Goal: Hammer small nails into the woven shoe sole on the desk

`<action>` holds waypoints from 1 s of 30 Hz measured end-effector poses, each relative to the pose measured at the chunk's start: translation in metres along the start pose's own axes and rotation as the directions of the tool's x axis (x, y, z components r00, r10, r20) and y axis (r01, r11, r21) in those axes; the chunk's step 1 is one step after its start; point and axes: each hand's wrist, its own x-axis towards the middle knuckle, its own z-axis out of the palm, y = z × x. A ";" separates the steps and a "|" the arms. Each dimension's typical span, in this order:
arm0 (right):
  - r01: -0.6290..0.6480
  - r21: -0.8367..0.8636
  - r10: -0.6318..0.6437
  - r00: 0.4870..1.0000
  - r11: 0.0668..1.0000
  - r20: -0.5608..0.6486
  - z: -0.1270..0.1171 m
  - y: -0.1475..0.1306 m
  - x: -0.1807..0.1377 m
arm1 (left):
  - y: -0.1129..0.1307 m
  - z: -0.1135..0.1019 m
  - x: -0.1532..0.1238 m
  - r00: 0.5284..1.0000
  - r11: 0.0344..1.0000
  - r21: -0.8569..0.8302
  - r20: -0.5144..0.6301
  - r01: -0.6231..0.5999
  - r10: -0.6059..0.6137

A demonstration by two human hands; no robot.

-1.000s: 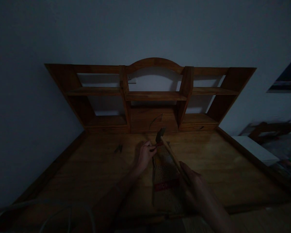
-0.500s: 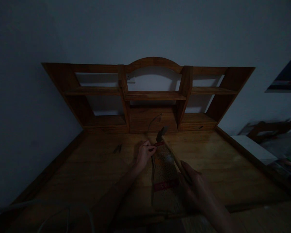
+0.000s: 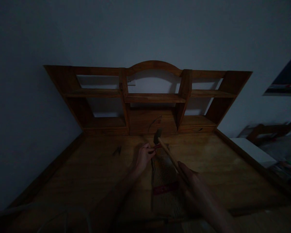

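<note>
My right hand [image 3: 192, 183] is closed round the wooden handle of a hammer [image 3: 167, 152], whose dark head hangs just above the far end of a long dotted piece with red bands [image 3: 165, 181] lying on the wooden desk top [image 3: 220, 168]. My left hand [image 3: 143, 158] pinches something small and thin at that same far end, right under the hammer head; the room is too dark to name it.
A wooden hutch with shelves and an arched middle [image 3: 152, 97] stands at the back of the desk against a pale wall. A small dark tool [image 3: 117, 150] lies to the left. A white block [image 3: 253, 152] and a chair [image 3: 269, 131] are at the right.
The hammer head bobbed slightly above the far end of the dotted piece. My left hand kept its pinch in the same spot. The camera shifted a little.
</note>
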 end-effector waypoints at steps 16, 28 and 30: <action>0.002 -0.092 0.003 0.998 0.996 0.058 0.005 0.009 -0.001 | 0.000 -0.002 0.001 1.000 0.997 0.076 0.007 -0.017 0.017; -0.001 -0.022 0.001 1.000 1.000 0.007 0.004 0.010 -0.001 | 0.002 -0.002 0.000 1.000 0.997 0.077 -0.001 -0.013 0.014; -0.005 -0.002 0.005 1.000 1.000 0.018 0.005 0.009 -0.001 | 0.000 -0.001 0.000 1.000 0.998 0.061 -0.002 -0.015 0.015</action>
